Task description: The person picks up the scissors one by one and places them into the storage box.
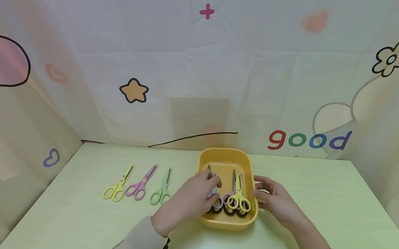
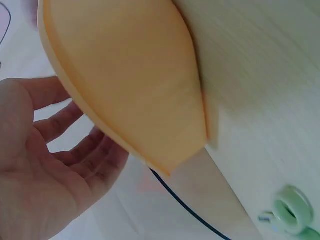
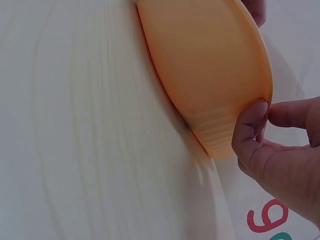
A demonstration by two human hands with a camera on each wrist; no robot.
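A yellow-orange plastic tray [image 1: 227, 226] stands on the table with several scissors in it. My left hand [image 1: 196, 191] reaches over its left wall, fingers bent down around scissors with light blue handles [image 1: 218, 203]. In the left wrist view the tray wall hides those fingertips, so I cannot tell whether they pinch the scissors. Yellow scissors [image 1: 238, 195] lie on top at the tray's right side, over pink-handled and black-handled ones. At the tray's right edge, my right hand [image 1: 277, 199] holds the rim, thumb and finger against it in the right wrist view.
Left of the tray, yellow scissors [image 1: 118, 185], pink scissors [image 1: 141, 183] and green scissors [image 1: 163, 187] lie in a row, blades pointing away. A printed cloth [image 1: 157, 35] hangs along the table's back edge and sides.
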